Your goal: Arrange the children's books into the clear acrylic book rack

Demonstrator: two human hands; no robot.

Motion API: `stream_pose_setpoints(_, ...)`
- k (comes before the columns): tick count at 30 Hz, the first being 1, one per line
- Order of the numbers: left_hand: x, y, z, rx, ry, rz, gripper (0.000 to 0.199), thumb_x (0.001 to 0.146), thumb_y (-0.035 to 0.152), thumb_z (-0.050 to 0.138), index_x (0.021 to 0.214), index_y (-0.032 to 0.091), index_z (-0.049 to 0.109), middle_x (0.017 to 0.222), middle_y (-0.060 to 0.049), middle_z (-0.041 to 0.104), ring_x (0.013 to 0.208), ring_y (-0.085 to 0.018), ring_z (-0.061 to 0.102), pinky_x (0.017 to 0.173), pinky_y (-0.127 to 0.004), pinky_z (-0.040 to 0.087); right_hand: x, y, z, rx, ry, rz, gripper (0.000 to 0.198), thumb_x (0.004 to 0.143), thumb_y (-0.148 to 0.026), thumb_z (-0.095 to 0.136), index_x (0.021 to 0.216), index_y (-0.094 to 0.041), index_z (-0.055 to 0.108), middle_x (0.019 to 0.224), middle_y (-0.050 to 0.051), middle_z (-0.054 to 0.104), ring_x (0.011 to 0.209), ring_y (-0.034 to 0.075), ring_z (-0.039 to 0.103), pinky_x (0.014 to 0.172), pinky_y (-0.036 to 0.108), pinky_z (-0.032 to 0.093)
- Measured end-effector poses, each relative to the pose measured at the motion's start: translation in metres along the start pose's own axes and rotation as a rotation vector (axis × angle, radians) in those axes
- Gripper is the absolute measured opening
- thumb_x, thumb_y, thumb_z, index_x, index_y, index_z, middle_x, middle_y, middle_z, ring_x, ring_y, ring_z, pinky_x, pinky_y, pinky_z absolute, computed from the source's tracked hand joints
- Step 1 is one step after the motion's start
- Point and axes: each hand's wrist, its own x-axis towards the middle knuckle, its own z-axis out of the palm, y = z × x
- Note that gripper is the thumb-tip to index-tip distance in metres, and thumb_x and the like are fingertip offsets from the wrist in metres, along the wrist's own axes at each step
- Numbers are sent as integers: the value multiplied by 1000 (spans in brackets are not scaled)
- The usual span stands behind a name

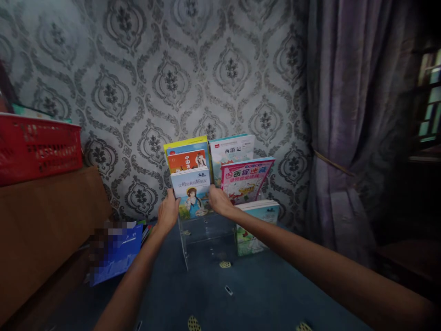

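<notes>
Both my hands grip a light-blue picture book with a girl in a yellow hat on its cover. My left hand is closed on its left edge, and my right hand on its right edge. It is upright in front of an orange book and a yellow-edged book. Below it shows the clear acrylic book rack. In the rack's right column stand a white book, a pink book and a green-and-blue book, one lower than the other.
The rack stands on a dark blue patterned tablecloth against a papered wall. At the left, a red basket sits on a cardboard box, with a blue book beside it. A curtain hangs at the right.
</notes>
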Motion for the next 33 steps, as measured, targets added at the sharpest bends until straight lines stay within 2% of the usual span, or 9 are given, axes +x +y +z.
stream_pose_setpoints(7, -1, 6, -4, 113, -55, -10, 19, 99, 26, 42, 116, 17, 42, 109, -16, 71, 97, -28, 70, 73, -32, 46, -1, -2, -1, -6, -7, 37, 34, 89, -3, 46, 121, -7, 54, 109, 22, 71, 102, 29, 70, 78, 31, 47)
stream_pose_setpoints(14, -1, 4, -9, 151, -65, 30, 17, 99, 25, 42, 114, 18, 43, 108, -14, 71, 96, -27, 70, 74, -32, 47, -5, -9, -1, 21, -26, 94, 34, 91, -8, 45, 124, -6, 52, 117, 23, 69, 108, 31, 68, 79, 33, 47)
stream_pose_setpoints(18, 1, 2, -10, 187, -69, 50, 19, 98, 26, 42, 115, 17, 44, 107, -15, 71, 96, -28, 70, 75, -33, 47, -3, -10, 2, 54, -24, 91, 33, 91, -12, 48, 123, -5, 54, 121, 24, 67, 110, 30, 66, 80, 31, 47)
stream_pose_setpoints(23, 2, 0, -10, 230, -70, 57, 20, 99, 29, 42, 115, 17, 44, 106, -15, 71, 95, -28, 70, 73, -33, 47, -4, -7, 7, 86, -8, 53, 37, 88, -6, 48, 125, -4, 52, 119, 23, 68, 110, 26, 67, 82, 28, 46)
stream_pose_setpoints(27, 4, -3, -8, 201, -52, 56, 20, 98, 29, 43, 115, 19, 44, 105, -13, 71, 95, -26, 70, 73, -31, 46, -5, -5, 11, 90, 17, 32, 45, 85, -2, 50, 131, -5, 47, 122, 23, 67, 110, 25, 66, 84, 28, 46)
stream_pose_setpoints(33, 7, -11, -9, 89, -61, 66, 25, 95, 27, 48, 120, 22, 42, 100, -7, 72, 94, -24, 69, 74, -29, 44, -4, -5, 10, 70, 18, 32, 38, 86, -2, 48, 124, -5, 52, 121, 22, 67, 109, 26, 67, 81, 28, 45)
